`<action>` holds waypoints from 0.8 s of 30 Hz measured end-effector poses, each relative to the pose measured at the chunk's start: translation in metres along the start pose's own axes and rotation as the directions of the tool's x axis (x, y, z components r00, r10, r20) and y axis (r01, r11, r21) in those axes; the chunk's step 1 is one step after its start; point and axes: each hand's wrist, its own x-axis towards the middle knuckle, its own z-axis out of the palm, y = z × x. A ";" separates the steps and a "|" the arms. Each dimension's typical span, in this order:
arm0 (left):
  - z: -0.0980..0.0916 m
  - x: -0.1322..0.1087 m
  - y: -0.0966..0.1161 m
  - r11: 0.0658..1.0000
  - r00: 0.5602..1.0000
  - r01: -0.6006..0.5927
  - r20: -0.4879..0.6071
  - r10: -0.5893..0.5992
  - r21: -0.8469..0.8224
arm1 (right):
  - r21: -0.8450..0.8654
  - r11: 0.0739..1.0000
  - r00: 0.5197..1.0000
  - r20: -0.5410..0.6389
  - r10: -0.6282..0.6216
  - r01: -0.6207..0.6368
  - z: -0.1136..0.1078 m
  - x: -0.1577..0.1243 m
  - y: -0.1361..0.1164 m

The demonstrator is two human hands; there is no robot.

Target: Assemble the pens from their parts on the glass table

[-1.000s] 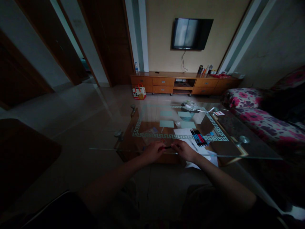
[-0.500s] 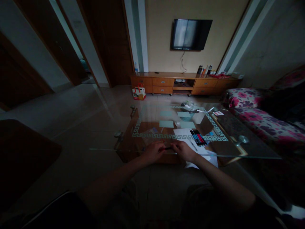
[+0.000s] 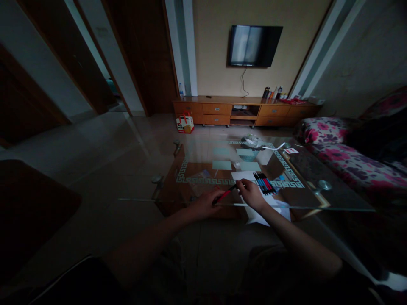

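A red pen with black ends (image 3: 226, 194) slants between my two hands above the near edge of the glass table (image 3: 203, 186). Its lower end is in the closed fingers of my left hand (image 3: 208, 202). At the raised black end, the fingers of my right hand (image 3: 250, 192) are pinched around it. Beyond my right hand lies a row of black, blue and red pens (image 3: 264, 183). They rest on white paper (image 3: 243, 175), part of which my right hand and forearm hide. Another white sheet (image 3: 282, 209) shows at the table's near edge.
A crumpled clear plastic bag (image 3: 253, 141) and a white strip (image 3: 275, 147) sit toward the table's far side. A small red-and-white card (image 3: 290, 151) lies at the right. The flowered sofa (image 3: 346, 156) stands to the right, and a wooden TV cabinet (image 3: 219, 109) behind.
The pen has turned from nearly level to slanting, its right end now higher. My right hand has risen and moved slightly right, and more of the red barrel shows between the hands.
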 end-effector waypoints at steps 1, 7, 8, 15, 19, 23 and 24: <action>0.000 -0.001 0.000 1.000 1.000 -0.002 0.021 0.001 0.007 | 0.001 1.000 1.000 -0.022 0.009 -0.009 -0.001 0.000 0.000; -0.005 -0.004 0.006 0.993 0.992 -0.065 0.117 0.053 0.094 | -0.030 0.999 0.996 -0.090 -0.028 0.025 -0.002 -0.002 -0.002; -0.006 -0.004 0.008 0.991 0.989 -0.086 0.129 0.073 0.102 | -0.033 0.999 0.995 -0.091 -0.036 0.033 -0.001 -0.002 -0.001; -0.005 -0.004 0.011 0.966 0.987 -0.127 0.128 0.100 0.226 | 0.230 0.973 0.997 0.071 0.002 -0.018 0.007 -0.002 0.001; -0.003 -0.004 0.009 0.962 0.994 -0.098 0.076 0.081 0.256 | 0.483 0.862 0.952 0.306 -0.002 -0.154 0.016 -0.005 0.000; -0.004 -0.003 0.010 0.953 0.990 -0.123 0.097 0.100 0.276 | 0.541 0.818 0.938 0.346 -0.006 -0.195 0.021 -0.007 0.002; -0.004 -0.003 0.011 0.951 0.989 -0.134 0.103 0.110 0.277 | 0.535 0.823 0.940 0.341 -0.005 -0.190 0.021 -0.007 0.002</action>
